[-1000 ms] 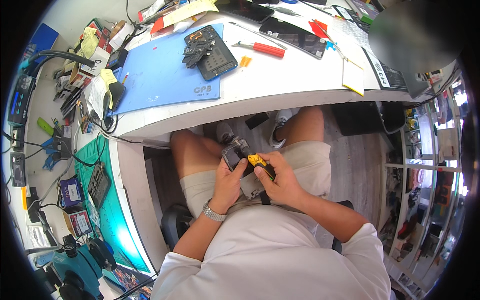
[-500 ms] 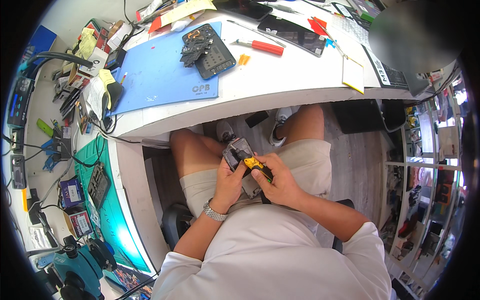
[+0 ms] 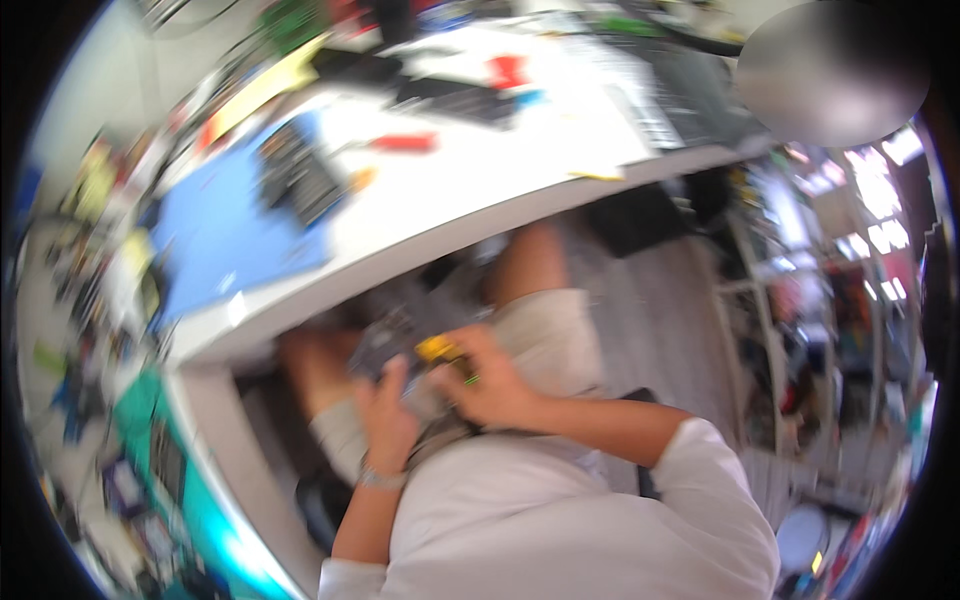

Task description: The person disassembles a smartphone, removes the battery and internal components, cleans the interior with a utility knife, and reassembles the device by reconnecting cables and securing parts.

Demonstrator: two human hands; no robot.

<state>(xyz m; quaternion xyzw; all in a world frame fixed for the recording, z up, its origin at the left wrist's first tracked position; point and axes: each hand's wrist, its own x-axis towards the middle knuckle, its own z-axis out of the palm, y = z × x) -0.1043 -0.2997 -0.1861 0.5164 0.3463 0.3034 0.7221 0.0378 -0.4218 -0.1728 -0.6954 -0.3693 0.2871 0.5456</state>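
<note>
A dark, flat electronic device sits over the person's lap, below the edge of the white counter, with a small yellow tool pressed against it. The view is heavily smeared by motion, so fine detail is lost. The left hand cups the device from below, fingers curled up around its near edge. The right hand is closed around the yellow tool, pinching it just beside the device's right side.

The main risk, as I judge it, is a drop: the device is held in the air over the knees, not resting on the counter, so a slip of the tool or a loosened left-hand hold could send it, or any small loose part, to the floor. Too much force through the tool could also make it skid off and jab the supporting palm.

Up on the counter lie a blue work mat, a dark keypad-like unit and a red-handled tool, all well apart from the hands.
</note>
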